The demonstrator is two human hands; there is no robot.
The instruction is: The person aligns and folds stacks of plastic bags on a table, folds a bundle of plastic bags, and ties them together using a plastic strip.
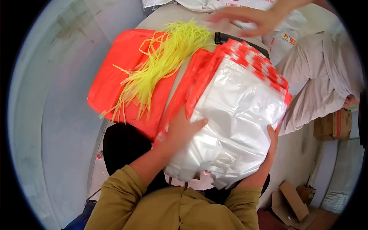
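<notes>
A thick stack of clear plastic bags (237,99) with red-and-white edges lies tilted across my lap and the table edge. My left hand (184,126) grips its left side, thumb on top and the other fingers partly hidden at the edge. On the right side, my right hand (272,140) holds the stack with its thumb over the top and its fingers mostly hidden. Left of the stack are red plastic bags (111,73) in a folded pile. A bunch of yellow plastic strips (161,65) is spread over that pile.
Another person's hand (255,19), blurred, reaches over the table's far side. That person's light trousers (306,76) are at the right. A black object (245,41) lies behind the stack. White printed sacks (245,4) are at the back; cardboard boxes (291,203) sit on the floor.
</notes>
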